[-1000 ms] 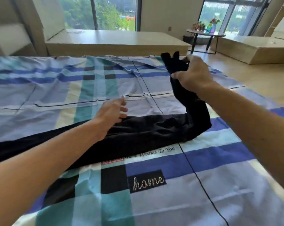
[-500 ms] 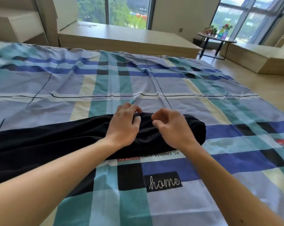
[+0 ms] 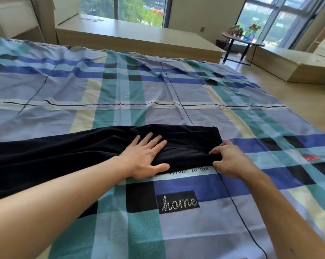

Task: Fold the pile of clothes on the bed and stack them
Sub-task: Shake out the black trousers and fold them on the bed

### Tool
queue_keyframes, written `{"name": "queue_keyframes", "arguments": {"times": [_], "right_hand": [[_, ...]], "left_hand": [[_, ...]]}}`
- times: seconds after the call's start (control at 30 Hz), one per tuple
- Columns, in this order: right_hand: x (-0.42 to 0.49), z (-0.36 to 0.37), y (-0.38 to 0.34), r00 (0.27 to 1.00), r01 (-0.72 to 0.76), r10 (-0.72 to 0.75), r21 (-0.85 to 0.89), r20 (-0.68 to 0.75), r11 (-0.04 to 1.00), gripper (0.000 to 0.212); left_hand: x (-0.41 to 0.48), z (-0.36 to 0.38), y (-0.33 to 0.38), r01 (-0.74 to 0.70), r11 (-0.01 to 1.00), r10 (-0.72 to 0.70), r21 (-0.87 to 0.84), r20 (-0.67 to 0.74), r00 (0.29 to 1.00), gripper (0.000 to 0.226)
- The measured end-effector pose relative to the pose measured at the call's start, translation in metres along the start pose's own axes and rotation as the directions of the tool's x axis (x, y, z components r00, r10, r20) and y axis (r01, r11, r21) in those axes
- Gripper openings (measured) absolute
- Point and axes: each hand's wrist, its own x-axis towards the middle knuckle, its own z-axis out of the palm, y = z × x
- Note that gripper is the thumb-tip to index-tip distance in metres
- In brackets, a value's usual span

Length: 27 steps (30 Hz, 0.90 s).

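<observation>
Black cloth, a long garment (image 3: 186,141), lies across the bed (image 3: 120,86) near me, its right end doubled back into a square edge while the rest trails off left. My left hand (image 3: 144,157) lies flat on it, fingers straight, pressing the fold down. My right hand (image 3: 230,159) pinches the fold's near corner at the edge. I judge I am setting the first fold; next I should smooth it, then bring the long left part over.

Round side table (image 3: 232,36) bearing colourful flowers (image 3: 252,31), low wooden platform (image 3: 131,37), tall windows (image 3: 139,10), wooden floor (image 3: 298,98)
</observation>
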Motion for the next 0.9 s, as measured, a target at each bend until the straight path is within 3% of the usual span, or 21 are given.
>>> {"name": "queue_keyframes", "arguments": {"times": [0.07, 0.17, 0.23, 0.37, 0.43, 0.47, 0.57, 0.67, 0.77, 0.83, 0.9], "right_hand": [[-0.003, -0.009, -0.026, 0.992, 0.025, -0.035, -0.087, -0.119, 0.996, 0.038], [-0.007, -0.009, -0.072, 0.914, 0.241, -0.218, 0.024, -0.341, 0.97, 0.044], [-0.007, 0.006, -0.093, 0.918, 0.334, -0.31, 0.061, -0.248, 0.94, 0.056], [-0.004, 0.057, -0.103, 0.917, 0.374, -0.349, -0.112, 0.192, 0.921, 0.09], [-0.003, 0.062, -0.102, 0.917, 0.367, -0.334, -0.136, 0.219, 0.92, 0.119], [-0.003, 0.061, -0.106, 0.926, 0.343, -0.315, -0.114, 0.207, 0.932, 0.122], [-0.01, 0.058, -0.127, 0.934, 0.353, -0.343, -0.108, 0.097, 0.929, 0.107], [-0.033, 0.063, -0.176, 0.848, 0.53, -0.53, -0.086, 0.015, 0.844, 0.091], [-0.06, 0.078, -0.243, 0.751, 0.661, -0.661, 0.007, 0.016, 0.751, 0.076], [-0.075, 0.089, -0.286, 0.701, 0.712, -0.713, 0.035, 0.009, 0.701, 0.072], [-0.082, 0.105, -0.317, 0.698, 0.715, -0.716, 0.033, 0.015, 0.698, 0.071]], "left_hand": [[-0.006, -0.007, -0.003, 0.031, 0.999, -0.031, -0.017, 0.044, 0.999, 0.084], [-0.022, -0.015, -0.017, 0.057, 0.998, -0.058, 0.015, 0.07, 0.996, 0.08], [-0.036, -0.02, -0.024, 0.057, 0.998, -0.058, 0.013, 0.07, 0.996, 0.08], [-0.093, -0.031, -0.055, 0.128, 0.987, -0.127, -0.093, 0.015, 0.992, 0.075], [-0.135, -0.03, -0.081, 0.187, 0.979, -0.188, -0.078, -0.005, 0.982, 0.074], [-0.16, -0.029, -0.099, 0.232, 0.971, -0.233, -0.061, 0.001, 0.973, 0.073], [-0.227, -0.018, -0.157, 0.431, 0.899, -0.429, -0.08, 0.052, 0.902, 0.07], [-0.273, -0.013, -0.208, 0.615, 0.787, -0.607, -0.058, 0.111, 0.787, 0.066], [-0.291, -0.014, -0.224, 0.698, 0.716, -0.697, -0.028, 0.024, 0.716, 0.067], [-0.291, -0.017, -0.219, 0.75, 0.661, -0.751, -0.038, -0.053, 0.659, 0.08], [-0.286, -0.023, -0.212, 0.794, 0.603, -0.797, -0.073, -0.104, 0.595, 0.094]]}}
